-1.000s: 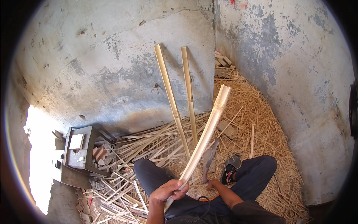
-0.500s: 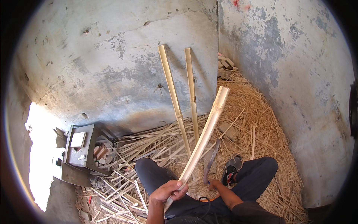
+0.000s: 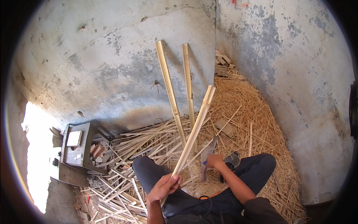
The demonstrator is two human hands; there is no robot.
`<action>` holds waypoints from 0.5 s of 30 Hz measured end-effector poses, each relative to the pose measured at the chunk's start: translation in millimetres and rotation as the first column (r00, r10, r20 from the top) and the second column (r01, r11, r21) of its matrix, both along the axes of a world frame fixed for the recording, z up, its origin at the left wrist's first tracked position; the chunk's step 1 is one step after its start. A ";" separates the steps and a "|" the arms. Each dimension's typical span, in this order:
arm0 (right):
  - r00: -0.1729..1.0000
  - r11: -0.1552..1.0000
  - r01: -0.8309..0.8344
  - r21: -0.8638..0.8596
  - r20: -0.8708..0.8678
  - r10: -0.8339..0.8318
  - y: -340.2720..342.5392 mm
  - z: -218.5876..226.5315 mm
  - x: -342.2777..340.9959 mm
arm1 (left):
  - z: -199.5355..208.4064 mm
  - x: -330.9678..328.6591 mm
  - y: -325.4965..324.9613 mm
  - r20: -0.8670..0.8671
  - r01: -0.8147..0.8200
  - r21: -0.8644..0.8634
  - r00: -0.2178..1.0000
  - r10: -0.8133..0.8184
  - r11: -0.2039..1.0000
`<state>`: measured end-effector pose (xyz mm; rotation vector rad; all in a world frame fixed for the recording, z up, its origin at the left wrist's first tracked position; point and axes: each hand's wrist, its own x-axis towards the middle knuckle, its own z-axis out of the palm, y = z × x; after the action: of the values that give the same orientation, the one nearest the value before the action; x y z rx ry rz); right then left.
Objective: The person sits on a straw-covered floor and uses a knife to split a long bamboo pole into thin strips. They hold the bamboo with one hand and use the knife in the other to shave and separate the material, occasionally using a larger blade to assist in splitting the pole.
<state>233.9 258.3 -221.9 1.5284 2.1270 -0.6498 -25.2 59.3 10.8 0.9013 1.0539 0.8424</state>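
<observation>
Left hand [image 3: 164, 186] grasps long, pale yellow, grooved bamboo strip [image 3: 194, 132]

In the head view, the strip slants forward from this grip. The right hand [image 3: 214, 161] is curled at a dark, narrow, curved tool [image 3: 213, 145]; whether its grip encloses it, I cannot tell. Behind, 2 straight yellow bamboo lengths [image 3: 171, 91] lean on a stained grey wall [image 3: 112, 74].

straw [image 3: 257, 112] lies right of the held strip [image 3: 193, 134], wall [image 3: 112, 82] behind.

Bamboo strip [image 3: 194, 135]: long, pale, grooved, aslant, far end leaning right. Curved tool [image 3: 213, 144]: dark, narrow, right of strip, slanting likewise, part-hidden.
</observation>
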 end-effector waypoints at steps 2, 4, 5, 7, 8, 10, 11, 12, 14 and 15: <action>0.939 0.984 0.161 0.076 -0.318 -0.129 11.9 59.3 15.1 | -3.8 3.8 -1.9 -0.026 -0.033 0.010 0.999 0.034 0.999; 0.590 0.922 0.388 -0.006 -0.767 -0.253 25.5 119.8 30.9 | -6.2 5.3 -2.5 -0.025 -0.032 0.033 0.999 0.033 0.999; 0.332 0.887 0.421 -0.187 -0.879 -0.343 32.1 141.7 43.2 | -7.3 5.9 -2.8 -0.025 -0.030 0.045 0.999 0.031 0.999; -0.198 0.791 0.376 -0.482 -0.876 -0.440 35.3 193.7 52.4 | -11.3 7.6 -3.4 -0.046 -0.006 0.057 0.999 0.009 0.998; -0.429 0.741 0.327 -0.586 -0.791 -0.437 31.0 224.3 52.8 | -14.2 9.0 -3.4 -0.056 0.006 0.063 0.998 -0.002 0.998; -0.429 0.804 0.290 -0.519 -0.822 -0.376 24.5 268.5 56.7 | -23.1 13.2 -4.8 -0.065 0.047 0.073 0.997 -0.042 0.996; -0.430 0.833 0.271 -0.482 -0.835 -0.343 22.7 283.4 57.5 | -23.8 15.7 -3.7 -0.070 0.068 0.079 0.996 -0.062 0.995; -0.443 0.861 0.217 -0.460 -0.832 -0.333 21.8 292.2 56.5 | -23.0 18.2 -2.8 -0.090 0.097 0.085 0.992 -0.089 0.992; -0.477 0.886 0.194 -0.420 -0.830 -0.289 14.3 308.4 51.8 | -14.8 23.4 -1.0 -0.134 0.156 0.091 0.981 -0.143 0.984; -0.494 0.898 0.182 -0.400 -0.827 -0.269 11.9 313.3 49.3 | -13.8 25.5 -0.3 -0.142 0.170 0.101 0.978 -0.155 0.980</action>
<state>283.1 270.2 91.4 1.3158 2.3298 -3.4347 0.3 59.0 -3.0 1.1372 1.0397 0.7173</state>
